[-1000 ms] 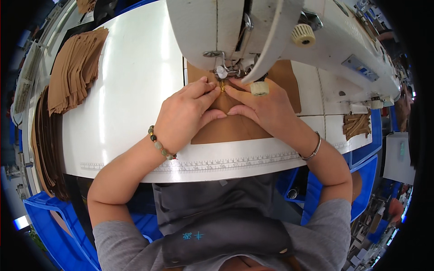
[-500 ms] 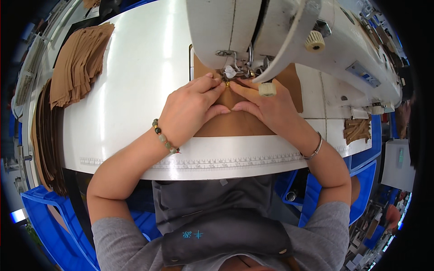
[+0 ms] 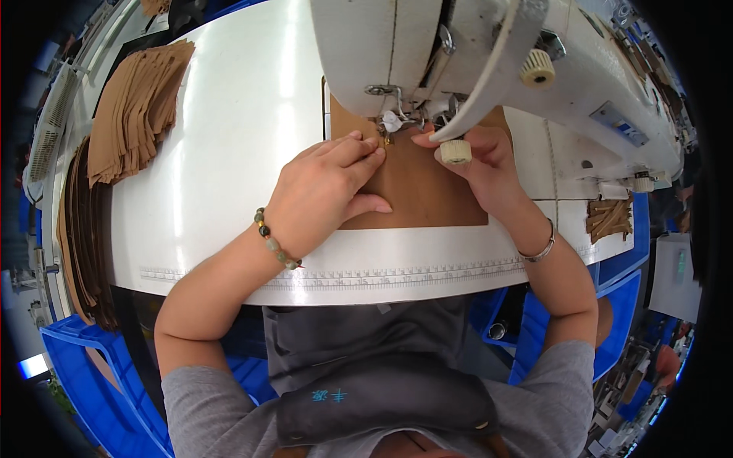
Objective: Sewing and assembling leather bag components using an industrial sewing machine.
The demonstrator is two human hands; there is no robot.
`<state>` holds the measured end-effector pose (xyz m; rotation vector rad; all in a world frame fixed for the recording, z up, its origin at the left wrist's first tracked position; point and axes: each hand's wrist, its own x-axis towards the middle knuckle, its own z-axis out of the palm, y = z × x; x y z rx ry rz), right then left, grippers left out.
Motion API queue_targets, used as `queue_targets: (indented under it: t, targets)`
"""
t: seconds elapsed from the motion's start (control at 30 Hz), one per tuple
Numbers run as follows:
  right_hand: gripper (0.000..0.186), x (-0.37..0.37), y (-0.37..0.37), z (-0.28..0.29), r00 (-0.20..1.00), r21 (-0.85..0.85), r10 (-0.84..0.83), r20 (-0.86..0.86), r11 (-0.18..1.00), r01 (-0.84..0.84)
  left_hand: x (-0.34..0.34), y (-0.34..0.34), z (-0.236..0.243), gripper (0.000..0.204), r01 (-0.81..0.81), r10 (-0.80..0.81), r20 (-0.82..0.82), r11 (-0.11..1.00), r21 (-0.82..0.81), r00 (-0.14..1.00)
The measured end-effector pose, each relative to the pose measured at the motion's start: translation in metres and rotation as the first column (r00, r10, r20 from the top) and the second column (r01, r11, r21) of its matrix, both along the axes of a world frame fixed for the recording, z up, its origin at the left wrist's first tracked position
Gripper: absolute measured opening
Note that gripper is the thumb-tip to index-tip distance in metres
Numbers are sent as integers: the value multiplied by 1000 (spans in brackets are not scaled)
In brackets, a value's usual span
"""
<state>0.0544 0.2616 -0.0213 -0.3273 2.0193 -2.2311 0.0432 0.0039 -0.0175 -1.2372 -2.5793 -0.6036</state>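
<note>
A flat brown leather-like piece [image 3: 435, 200] lies on the white sewing machine bed, its far part under the machine head [image 3: 378, 53]. My left hand [image 3: 324, 179] rests on the piece's left side, fingers stretched toward the presser foot [image 3: 388, 130] and thumb spread apart. A small gold-coloured part shows at the foot. My right hand [image 3: 492, 172] is raised at the right of the needle area, its fingers curled. A cream knob [image 3: 456, 152] and the curved white arm partly cover those fingers, so whatever they hold is hidden.
A fanned stack of brown pieces [image 3: 137, 114] lies at the left, with long dark strips [image 3: 84, 237] hanging beside it. Small brown strips [image 3: 609, 220] sit at the right. A printed ruler [image 3: 366, 276] runs along the front edge. Blue bins [image 3: 107, 374] stand below.
My right hand has lifted off the brown piece and moved right, its fingers curling near the knob. The left hand stays on the piece. A metal lever now shows lower in the head's slot.
</note>
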Motion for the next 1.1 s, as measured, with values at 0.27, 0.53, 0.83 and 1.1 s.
queue_targets:
  t: [0.27,0.53,0.83,1.1]
  targets:
    - [56,27,-20,-3,731,791,348,-587,440,426,7,0,2,62,-4,1,-52,999,-46,999]
    - [58,20,-19,-6,712,778,344,-613,420,467,-3,3,0,64,-13,12,-84,1000,-20,996]
    - [52,14,-17,-9,723,773,312,-616,416,479,-8,6,-1,62,-39,36,-120,999,-19,992]
    - [45,14,-15,-7,722,772,324,-612,442,456,-8,6,1,61,-43,39,-86,998,-39,996]
